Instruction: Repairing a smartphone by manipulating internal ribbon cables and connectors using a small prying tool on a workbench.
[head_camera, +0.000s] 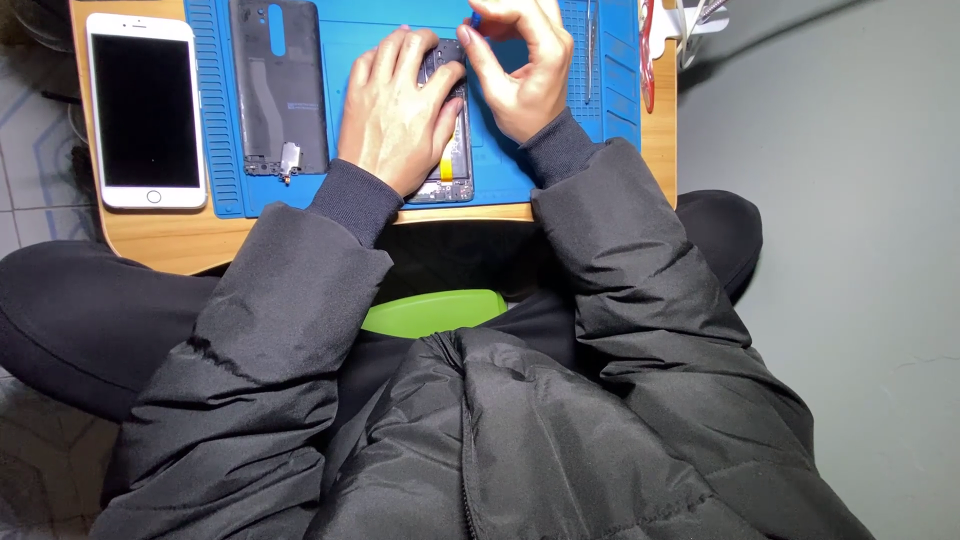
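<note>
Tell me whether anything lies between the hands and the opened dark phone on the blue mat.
Nothing visible does. The left hand rests directly on the opened dark phone; the right hand sits at its top end, pinching a small blue tool.

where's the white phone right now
In the head view the white phone lies screen up at the far left of the wooden table, just left of the blue mat and the dark back cover, apart from both hands.

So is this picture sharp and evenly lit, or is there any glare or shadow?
Head view: mostly sharp and evenly lit; the white phone screen shows no glare. The left hand and right hand cast soft shadows on the blue mat. The black jacket stays dark but detailed.
</note>
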